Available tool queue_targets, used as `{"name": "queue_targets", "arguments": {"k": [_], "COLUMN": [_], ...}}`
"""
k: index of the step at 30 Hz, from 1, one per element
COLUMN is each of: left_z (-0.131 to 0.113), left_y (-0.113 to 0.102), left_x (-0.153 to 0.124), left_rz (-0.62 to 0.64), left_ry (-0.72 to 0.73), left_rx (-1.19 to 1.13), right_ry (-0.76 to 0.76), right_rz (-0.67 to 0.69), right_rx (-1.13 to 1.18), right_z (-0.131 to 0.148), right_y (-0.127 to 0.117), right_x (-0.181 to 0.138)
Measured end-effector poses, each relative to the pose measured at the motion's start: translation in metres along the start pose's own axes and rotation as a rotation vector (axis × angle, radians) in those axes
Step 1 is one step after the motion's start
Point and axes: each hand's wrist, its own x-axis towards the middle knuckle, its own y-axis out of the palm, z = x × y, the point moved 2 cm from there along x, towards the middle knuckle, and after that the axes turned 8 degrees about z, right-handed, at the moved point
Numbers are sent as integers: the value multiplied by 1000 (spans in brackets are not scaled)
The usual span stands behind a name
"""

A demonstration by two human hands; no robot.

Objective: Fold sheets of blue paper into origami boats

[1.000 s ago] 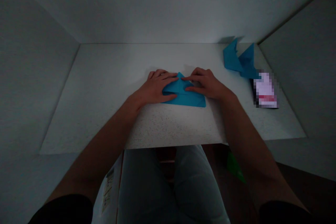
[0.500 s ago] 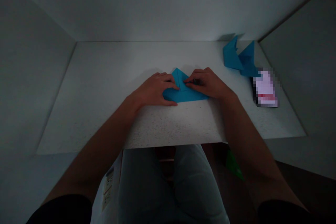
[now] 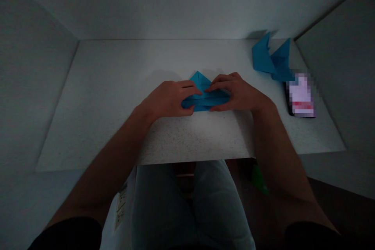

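A sheet of blue origami paper, folded to a point at its far side, lies on the white table in front of me. My left hand grips its left end, thumb along the near edge and fingers curled over the top. On the right end sits my right hand, its thumb at the near edge and its fingertips on the paper's middle. Between the hands the near flap is partly raised, showing a long crease across it. Both palms hide the paper's side corners.
Folded blue paper shapes stand at the back right corner. Beside them lies a phone with a blurred screen, partly overlapped by blue paper. Walls close the table at the back and both sides; my legs are under its front edge.
The near part of the blue paper, flat before, is now lifted and bending along a crease. My right thumb has moved down to the near edge. The view has shifted slightly.
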Motion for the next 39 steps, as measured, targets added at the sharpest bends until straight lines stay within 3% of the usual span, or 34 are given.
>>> {"name": "queue_targets", "arguments": {"k": [5, 16, 21, 25, 31, 39], "left_z": [7, 34, 41, 41, 48, 51], "left_y": [2, 15, 19, 21, 24, 17], "left_x": [1, 5, 1, 1, 1, 0], "left_rz": [-40, -160, -168, -171, -217, -140], "left_ry": [-32, -263, -403, -392, -374, -367], "left_rx": [-54, -39, -50, -70, -93, -182], "right_ry": [35, 298, 307, 273, 250, 287], "right_rz": [-6, -225, -178, -116, -131, -186], "right_rx": [105, -58, -35, 12, 101, 191], "right_z": [-5, -37, -42, -39, -30, -25], "right_y": [-7, 1, -2, -1, -6, -12], "right_x": [-2, -9, -16, -13, -13, -16]}}
